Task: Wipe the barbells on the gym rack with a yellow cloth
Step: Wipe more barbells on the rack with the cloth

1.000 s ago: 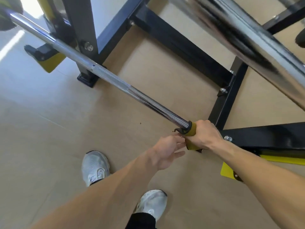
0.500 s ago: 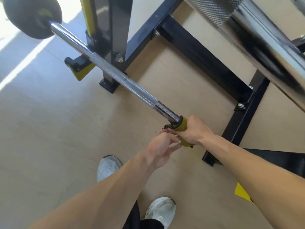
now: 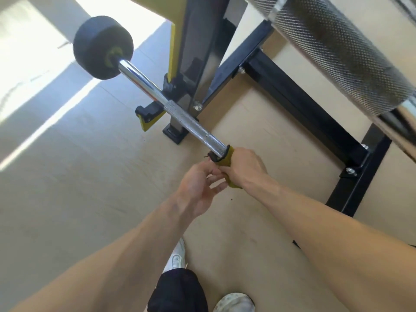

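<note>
Cloth (image 3: 225, 157) wrapped round bar (image 3: 191, 122), gripped by right hand (image 3: 242, 168); left hand (image 3: 198, 188) loosely curled beside, empty. Mid-wipe; next, slide toward weight (image 3: 102, 47).

Barbell (image 3: 191, 122) near end + most of cloth (image 3: 225, 157) under hands.

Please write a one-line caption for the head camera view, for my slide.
Right hand grips a yellow cloth around the lower barbell on the rack; left hand touches the cloth.

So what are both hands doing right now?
Left hand: fingers loosely curled beside the cloth; holding anything, cannot tell.
Right hand: gripping the cloth around the bar.
</note>
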{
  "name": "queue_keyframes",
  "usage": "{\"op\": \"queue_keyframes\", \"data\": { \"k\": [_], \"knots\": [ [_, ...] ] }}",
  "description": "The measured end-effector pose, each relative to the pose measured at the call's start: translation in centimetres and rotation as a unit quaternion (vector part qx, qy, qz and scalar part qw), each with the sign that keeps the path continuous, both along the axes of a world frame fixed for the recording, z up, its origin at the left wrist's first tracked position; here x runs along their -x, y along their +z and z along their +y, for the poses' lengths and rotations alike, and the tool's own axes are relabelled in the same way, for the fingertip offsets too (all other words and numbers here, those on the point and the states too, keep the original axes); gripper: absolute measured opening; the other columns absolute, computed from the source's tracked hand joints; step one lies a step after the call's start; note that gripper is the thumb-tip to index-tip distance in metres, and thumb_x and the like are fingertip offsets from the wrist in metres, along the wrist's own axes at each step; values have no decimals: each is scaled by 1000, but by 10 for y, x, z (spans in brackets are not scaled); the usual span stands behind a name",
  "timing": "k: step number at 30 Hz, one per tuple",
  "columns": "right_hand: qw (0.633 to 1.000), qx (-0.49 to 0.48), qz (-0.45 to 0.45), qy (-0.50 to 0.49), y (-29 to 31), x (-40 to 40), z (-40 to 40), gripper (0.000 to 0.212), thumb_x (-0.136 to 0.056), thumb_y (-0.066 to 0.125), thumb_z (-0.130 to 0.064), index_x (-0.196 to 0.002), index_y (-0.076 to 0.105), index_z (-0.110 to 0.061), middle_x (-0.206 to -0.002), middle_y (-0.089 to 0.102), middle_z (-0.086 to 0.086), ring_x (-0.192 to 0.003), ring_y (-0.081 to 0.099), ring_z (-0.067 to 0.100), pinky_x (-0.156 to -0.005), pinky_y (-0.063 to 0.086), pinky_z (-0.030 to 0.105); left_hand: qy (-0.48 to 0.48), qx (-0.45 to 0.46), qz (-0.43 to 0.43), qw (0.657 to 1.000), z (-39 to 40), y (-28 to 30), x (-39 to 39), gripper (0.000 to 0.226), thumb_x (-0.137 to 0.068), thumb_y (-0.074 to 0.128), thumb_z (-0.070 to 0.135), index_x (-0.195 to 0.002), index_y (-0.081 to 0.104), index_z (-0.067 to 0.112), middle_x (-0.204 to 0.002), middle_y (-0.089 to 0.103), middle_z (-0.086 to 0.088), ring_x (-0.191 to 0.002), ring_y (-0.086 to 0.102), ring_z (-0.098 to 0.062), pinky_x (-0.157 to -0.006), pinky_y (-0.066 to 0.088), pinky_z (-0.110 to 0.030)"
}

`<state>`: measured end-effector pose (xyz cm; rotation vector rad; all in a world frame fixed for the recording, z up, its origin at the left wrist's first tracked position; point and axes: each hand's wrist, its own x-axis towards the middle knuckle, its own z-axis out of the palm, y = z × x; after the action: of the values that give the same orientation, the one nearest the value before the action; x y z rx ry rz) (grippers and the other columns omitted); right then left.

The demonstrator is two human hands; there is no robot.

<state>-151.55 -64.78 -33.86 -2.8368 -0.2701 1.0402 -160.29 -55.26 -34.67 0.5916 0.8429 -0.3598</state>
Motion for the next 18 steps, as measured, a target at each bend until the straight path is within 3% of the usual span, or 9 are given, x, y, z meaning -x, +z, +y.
{"op": "queue_keyframes", "data": {
  "k": [3, 5, 7, 10, 14, 18],
  "knots": [
    [999, -13, -41, -3, -2, -1, 36, 35, -90, 65, -51, -90, 53, -18, -80, 54, 3, -81, 60, 26, -68, 39, 30, 22, -9, -19, 1000, 23, 5, -5, 24, -79, 39, -4, -77, 57, 12, -69, 54, 1, -52, 52, -6, -82, 45, -34],
    [998, -26, -63, 4, -4, 0, 57, 52, -90, 57, -62, -105, 53, -12, -99, 61, 8, -95, 61, 30, -77, 43, 37, 38, -20, -22, 999, 39, 8, -9, 25, -79, 39, -3, -70, 54, 15, -61, 45, 3, -46, 44, -6, -75, 43, -32],
    [996, -19, -86, 27, -3, 2, 77, 66, -92, 49, -64, -123, 46, -6, -121, 55, 14, -110, 55, 34, -89, 41, 44, 63, -23, -9, 998, 51, 8, -13, 20, -70, 43, 0, -66, 49, 18, -64, 36, 2, -50, 34, -11, -65, 41, -30],
    [990, -16, -118, 73, -1, 4, 101, 63, -96, 51, -53, -132, 38, -4, -132, 46, 17, -120, 46, 34, -93, 37, 44, 120, -25, 22, 992, 67, 5, -19, 19, -50, 50, 11, -65, 40, 18, -62, 37, -1, -57, 33, -16, -61, 37, -31],
    [981, -36, -148, 122, 1, 6, 130, 73, -93, 55, -41, -142, 26, 4, -140, 39, 22, -127, 42, 37, -104, 34, 46, 183, -24, 25, 983, 93, 1, -21, 53, -33, 60, 12, -82, 42, 19, -92, 42, -7, -80, 35, -29, -75, 36, -37],
    [966, -77, -186, 163, -2, 14, 123, 84, -88, 58, -29, -150, 14, 5, -150, 31, 23, -138, 32, 36, -117, 23, 44, 178, -49, 44, 982, 102, 7, -22, 54, -49, 53, 10, -102, 48, 13, -85, 46, -7, -72, 38, -19, -67, 36, -30]
  ]
}}
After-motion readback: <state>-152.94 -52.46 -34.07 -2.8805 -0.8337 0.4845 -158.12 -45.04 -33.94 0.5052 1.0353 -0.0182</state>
